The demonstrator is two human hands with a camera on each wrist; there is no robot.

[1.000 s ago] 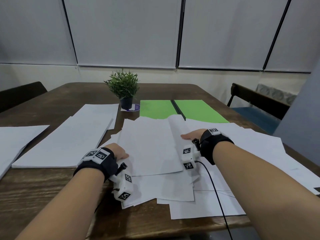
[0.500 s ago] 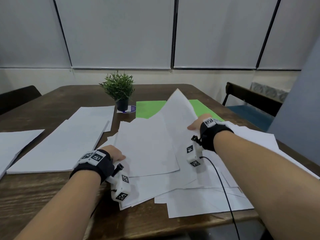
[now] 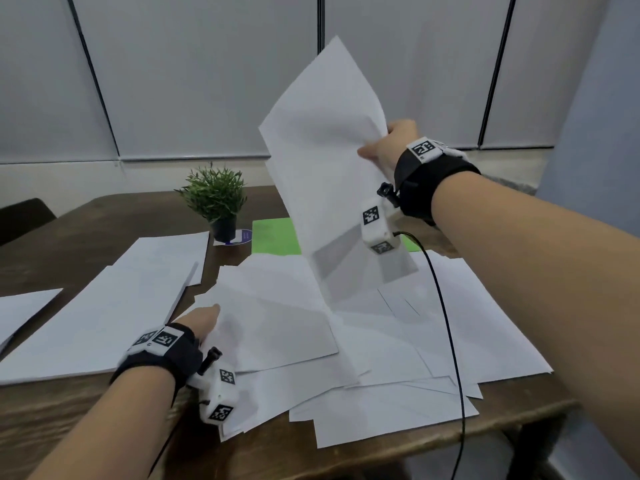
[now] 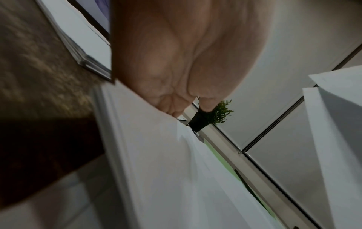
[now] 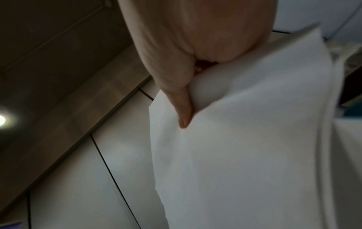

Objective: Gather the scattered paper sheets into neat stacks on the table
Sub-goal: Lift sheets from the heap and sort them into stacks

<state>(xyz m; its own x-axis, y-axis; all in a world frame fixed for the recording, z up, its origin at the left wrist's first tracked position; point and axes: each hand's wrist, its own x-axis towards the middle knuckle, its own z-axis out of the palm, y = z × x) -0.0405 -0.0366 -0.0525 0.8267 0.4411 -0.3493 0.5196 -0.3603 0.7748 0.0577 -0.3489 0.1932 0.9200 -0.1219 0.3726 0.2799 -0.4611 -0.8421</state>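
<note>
My right hand point(image 3: 384, 147) grips a few white sheets point(image 3: 325, 150) by their right edge and holds them upright, high above the table. In the right wrist view its thumb point(image 5: 183, 111) presses on the paper point(image 5: 254, 155). A loose pile of white sheets point(image 3: 398, 341) lies fanned out at the table's front edge. My left hand point(image 3: 204, 322) is at the pile's left side, with its fingers curled on the edge of a top sheet point(image 4: 156, 155); the fingertips are hidden by paper.
A squared stack of white paper point(image 3: 104, 320) lies left of the pile, with more sheets at the far left. A small potted plant point(image 3: 216, 199) and green sheets point(image 3: 273, 237) sit behind. The wooden table's point(image 3: 86, 427) front edge is close. A black cable point(image 3: 446, 323) hangs from my right wrist.
My right hand has risen from the pile with the sheets, from table level to well above it. My left hand has stayed at the pile's left edge.
</note>
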